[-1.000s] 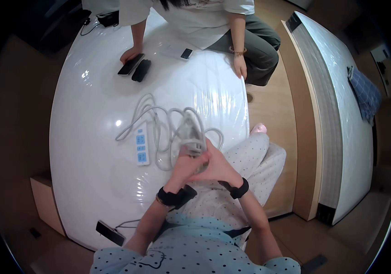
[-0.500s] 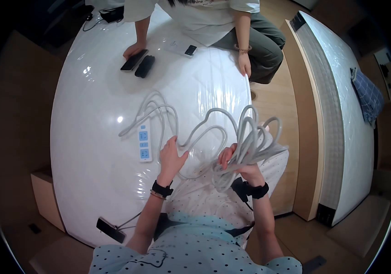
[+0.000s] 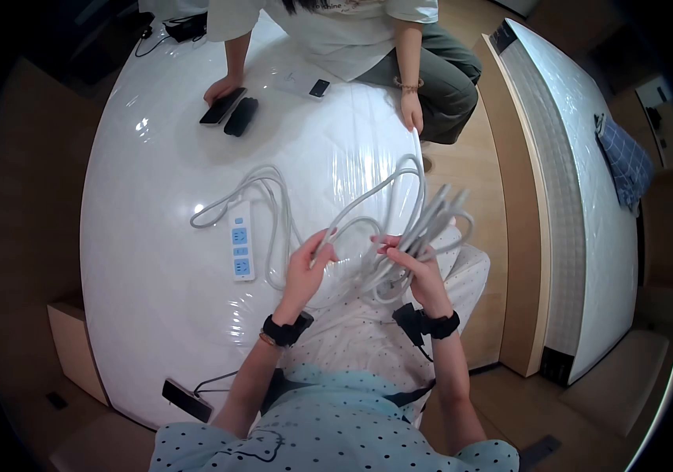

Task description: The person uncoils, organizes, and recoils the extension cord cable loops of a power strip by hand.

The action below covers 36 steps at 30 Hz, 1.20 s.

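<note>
ends of the gray cable (image 3: pixel 435 222): can't make out. the loops beyond my right hand (image 3: pixel 424 277) smear with blur, so strands can't be counted; where the lower loops cross my pale dotted trousers (image 3: pixel 356 340), gray runs into pale and outlines go vague. whether the cable enters the white power strip (image 3: pixel 241 250), can't tell; a strand passes close to its far end. the person (image 3: pixel 336 43) at 12 o'clock is cut off by the top edge. corners of the view fall into black. dark object (image 3: pixel 408 321) by my right wrist, cord hanging at its 5 o'clock: unclear what it is.

cable: light gray, smooth, thick, slack. loops bunched at my right hand's 12 to 1 o'clock; one long bend reaches up toward 12 between my hands; more loops lie on the film-covered white mattress (image 3: pixel 155 315) at my left hand's 11 o'clock.

left hand (image 3: pixel 303 273): a single strand pinched between thumb and fingers. right hand, at its 3 o'clock: fingers curled around the bundle, thumb over it.

strip: at my left hand's 10 o'clock, lying flat, blue socket faces up, lengthwise to me. dark phone (image 3: pixel 187 400) between 7 and 8 o'clock, lead attached.
</note>
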Each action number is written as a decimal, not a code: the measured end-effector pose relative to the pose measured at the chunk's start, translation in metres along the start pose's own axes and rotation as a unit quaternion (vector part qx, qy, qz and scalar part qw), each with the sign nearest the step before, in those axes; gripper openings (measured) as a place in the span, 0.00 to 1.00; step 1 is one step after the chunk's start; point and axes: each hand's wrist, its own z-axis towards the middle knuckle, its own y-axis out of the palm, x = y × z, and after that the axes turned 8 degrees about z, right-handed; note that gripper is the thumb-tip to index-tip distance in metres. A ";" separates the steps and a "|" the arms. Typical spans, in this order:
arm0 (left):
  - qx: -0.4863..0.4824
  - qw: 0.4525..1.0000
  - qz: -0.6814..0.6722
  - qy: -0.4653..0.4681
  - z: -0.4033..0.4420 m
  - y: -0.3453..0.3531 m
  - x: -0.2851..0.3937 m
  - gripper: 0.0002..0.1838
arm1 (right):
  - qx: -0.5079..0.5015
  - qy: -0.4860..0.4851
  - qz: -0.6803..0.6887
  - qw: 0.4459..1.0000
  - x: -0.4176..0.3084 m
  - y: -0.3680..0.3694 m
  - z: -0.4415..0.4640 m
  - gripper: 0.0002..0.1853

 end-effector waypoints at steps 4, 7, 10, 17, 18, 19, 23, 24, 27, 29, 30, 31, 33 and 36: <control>-0.056 0.985 0.124 0.102 -0.013 0.018 0.039 0.23 | -0.044 -0.032 0.055 0.997 0.022 0.017 0.013 0.13; -0.085 0.925 0.322 0.184 -0.020 0.016 0.054 0.26 | -0.006 0.012 0.105 0.994 0.024 0.023 0.020 0.10; -0.019 0.869 0.405 0.284 -0.021 0.016 0.062 0.24 | 0.022 0.022 0.085 0.996 0.025 0.025 0.021 0.08; 0.044 0.975 0.207 -0.061 -0.005 -0.012 -0.023 0.16 | 0.009 0.046 0.065 0.997 0.025 0.004 0.020 0.17; 0.014 0.974 0.174 -0.142 0.000 -0.013 -0.018 0.15 | -0.003 0.046 0.089 0.995 0.024 0.006 0.019 0.17; -0.007 0.982 0.030 -0.188 0.003 -0.012 -0.012 0.15 | -0.014 0.045 0.111 0.993 0.021 0.010 0.018 0.17; -0.053 0.950 -0.227 -0.209 0.009 -0.013 0.005 0.16 | -0.085 0.093 0.078 0.989 0.022 0.005 0.020 0.22; -0.052 0.970 -0.155 -0.182 0.007 -0.011 0.009 0.15 | -0.091 0.098 0.089 0.987 0.022 0.006 0.020 0.23; -0.086 0.988 -0.031 -0.122 0.002 -0.014 0.015 0.14 | -0.108 0.132 0.145 0.975 0.025 0.012 0.022 0.25; -0.114 0.989 0.027 -0.091 -0.004 -0.015 0.020 0.13 | -0.114 0.175 0.216 0.954 0.024 0.019 0.024 0.26; -0.123 0.988 0.061 -0.075 -0.006 -0.013 0.024 0.13 | -0.125 0.211 0.207 0.947 0.029 0.016 0.028 0.26; -0.133 0.985 0.095 -0.060 -0.009 -0.012 0.026 0.12 | -0.141 0.217 0.213 0.942 0.035 0.015 0.030 0.26; -0.130 0.984 0.112 -0.043 -0.012 -0.012 0.027 0.12 | -0.171 0.228 0.224 0.932 0.048 0.019 0.029 0.26; -0.061 0.995 0.003 -0.073 -0.006 -0.022 0.027 0.09 | -0.133 0.183 0.164 0.960 0.040 0.031 0.015 0.28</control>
